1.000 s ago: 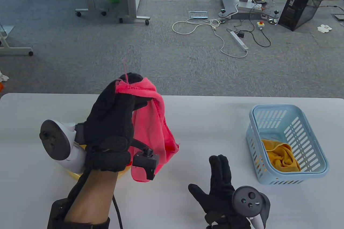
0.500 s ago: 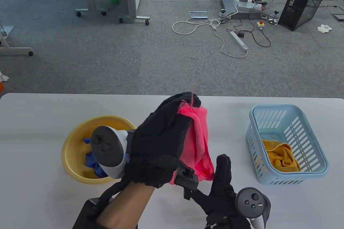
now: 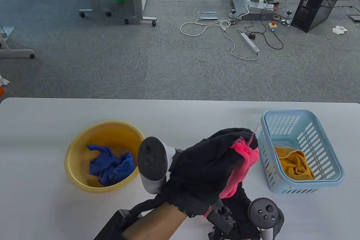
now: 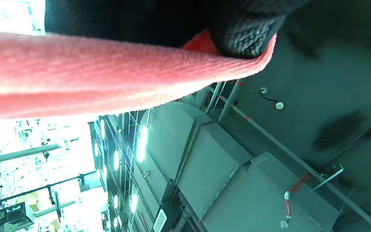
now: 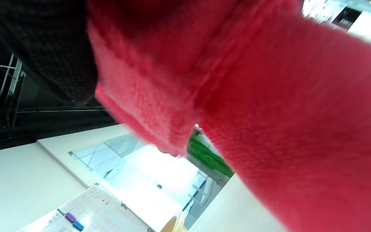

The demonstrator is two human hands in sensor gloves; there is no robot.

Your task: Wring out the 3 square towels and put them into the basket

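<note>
Left hand (image 3: 208,166) carried pink towel (image 3: 244,161) rightward over white table (image 3: 42,127), grey carpet beyond

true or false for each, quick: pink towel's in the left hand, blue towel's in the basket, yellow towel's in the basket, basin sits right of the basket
1. The left hand grips the pink towel. True.
2. The blue towel lies in the basket. False: it lies in the yellow basin.
3. The yellow towel lies in the blue basket. True.
4. The basin sits right of the basket. False: it sits to its left in the table view.
</note>
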